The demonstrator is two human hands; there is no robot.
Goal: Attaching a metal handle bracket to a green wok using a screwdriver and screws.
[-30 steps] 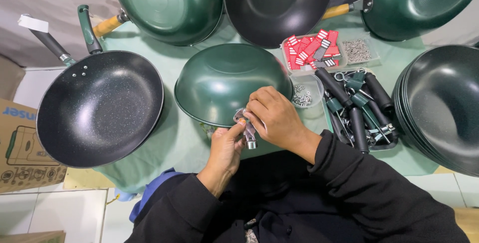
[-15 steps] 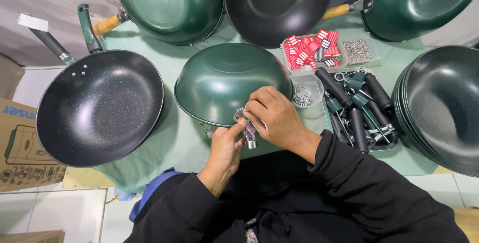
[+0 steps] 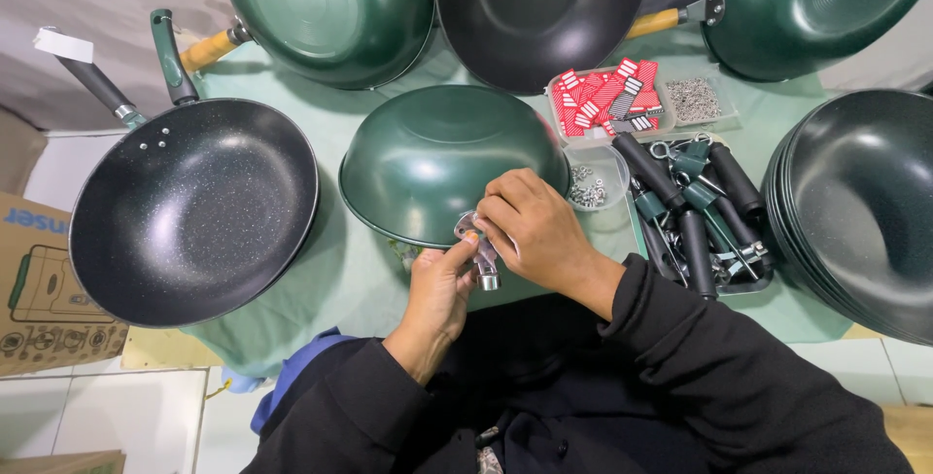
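Observation:
A dark green pan body (image 3: 437, 158) lies upside down on the green-covered table in front of me. At its near rim sits a small silver metal handle bracket (image 3: 483, 265). My left hand (image 3: 439, 289) pinches the bracket from below, thumb and fingers closed on it. My right hand (image 3: 530, 231) covers the bracket's top end from the right, fingertips pressed where the bracket meets the pan's rim. Whether a screw or a tool is under the right fingers is hidden.
A black speckled pan with a handle (image 3: 190, 211) lies at left. Green pans (image 3: 326, 7) and a black one (image 3: 539, 7) lean at the back. A stack of black pans (image 3: 860, 202) is at right. A tray of handles (image 3: 695, 211), a small cup of screws (image 3: 588, 187) and a parts box (image 3: 622, 95) sit right of my hands.

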